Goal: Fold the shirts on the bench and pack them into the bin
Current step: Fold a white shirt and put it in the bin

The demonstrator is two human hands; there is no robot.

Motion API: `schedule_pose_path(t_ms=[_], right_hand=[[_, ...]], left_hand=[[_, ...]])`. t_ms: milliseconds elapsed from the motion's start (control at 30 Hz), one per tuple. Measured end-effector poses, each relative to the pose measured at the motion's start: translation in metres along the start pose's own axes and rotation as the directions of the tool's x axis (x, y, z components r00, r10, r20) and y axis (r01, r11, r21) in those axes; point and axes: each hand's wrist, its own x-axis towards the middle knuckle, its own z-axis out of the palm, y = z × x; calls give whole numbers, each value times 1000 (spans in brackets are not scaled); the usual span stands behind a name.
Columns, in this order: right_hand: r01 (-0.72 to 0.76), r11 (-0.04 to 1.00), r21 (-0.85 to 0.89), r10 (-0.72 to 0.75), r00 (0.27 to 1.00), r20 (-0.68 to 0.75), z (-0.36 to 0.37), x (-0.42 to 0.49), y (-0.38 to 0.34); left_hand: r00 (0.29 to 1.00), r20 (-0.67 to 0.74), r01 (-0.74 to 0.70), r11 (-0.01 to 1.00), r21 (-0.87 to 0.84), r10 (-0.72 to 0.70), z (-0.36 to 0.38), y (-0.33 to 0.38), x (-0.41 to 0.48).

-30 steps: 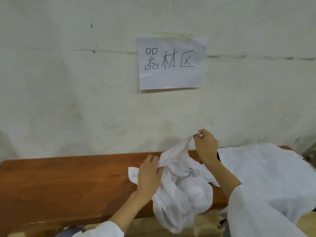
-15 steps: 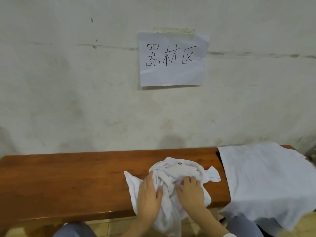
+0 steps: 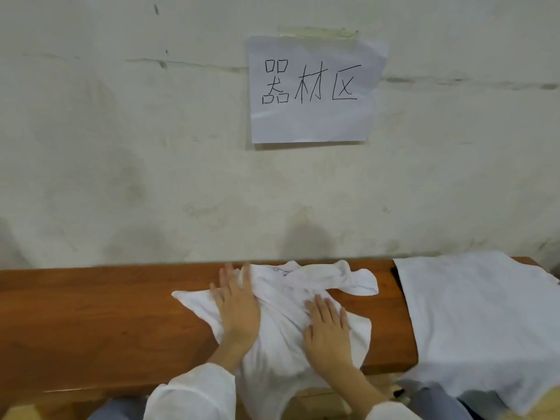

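Pale plaster wall (image 3: 121, 147) fills the upper view; brown wooden tabletop (image 3: 91, 313) runs along its foot; flat white shirt (image 3: 478, 322) covers the tabletop's right end and hangs over its near edge; crumpled white shirt (image 3: 291, 298) lies mid-tabletop, left of the flat one and apart from it, its lower part drooping over the near edge; paper sign (image 3: 312, 89) taped to the wall above the crumpled shirt; left hand (image 3: 238, 307) and right hand (image 3: 328, 331) both spread flat, palms pressing that shirt, gripping nothing.
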Motion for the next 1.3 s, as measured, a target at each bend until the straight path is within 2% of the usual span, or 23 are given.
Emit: schedule_pose_path(t_ms=[67,100,133,167,200,267,367,500,533,600,700,767,833,933,1033,1100,1167,1233,1300], right_hand=[[-38,997,66,42,997,-63,2,-10,5],[-56,994,93,64,995,-82,3,-10,8],[-91,989,116,104,989,-106,2,-8,11],[-113,987,117,126,986,-107,0,-6,13],[-132,986,100,138,989,-60,-1,-2,12],[-112,990,88,118,991,-68,-1,10,11],[-79,993,85,82,996,-34,0,35,4],[-68,990,120,81,991,-104,16,73,0],[-70,990,121,78,995,-63,14,85,0],[-67,992,107,65,998,26,11,101,3],[13,997,70,-16,999,40,5,120,10],[69,997,23,-70,997,21,-2,120,12],[67,997,40,-66,998,-23,-1,111,10],[91,985,147,-79,993,-85,0,82,4],[29,977,213,-23,999,-29,0,43,7],[-43,982,184,37,999,37,4,23,14],[-131,983,129,130,991,19,7,4,21],[-203,977,62,202,979,21,4,-7,24],[-216,976,32,216,976,27,1,-12,25]], left_hand=[[949,-8,-313,944,-106,314,4,5,-8],[909,38,-405,903,-139,414,2,8,-15],[860,138,-474,869,-141,491,0,11,-21],[811,292,-502,859,-98,507,-7,13,-24],[790,369,-503,862,-63,489,-5,11,-25],[837,336,-472,880,45,431,4,6,-18],[830,439,-415,907,73,345,5,12,-6],[823,497,-389,910,141,275,15,8,21],[815,520,-383,911,154,255,16,10,29],[846,468,-388,897,210,257,20,12,42],[915,377,-267,913,309,140,23,22,51],[938,331,-225,911,346,106,23,24,49],[933,345,-229,907,353,102,19,25,43],[932,282,-306,912,273,228,17,21,29],[902,234,-404,902,155,364,7,18,1],[892,208,-413,910,20,401,1,18,-21],[919,188,-336,938,-89,347,-9,15,-41],[964,177,-177,976,-126,197,-18,7,-46],[976,215,-7,991,-132,36,-31,-3,-40]])
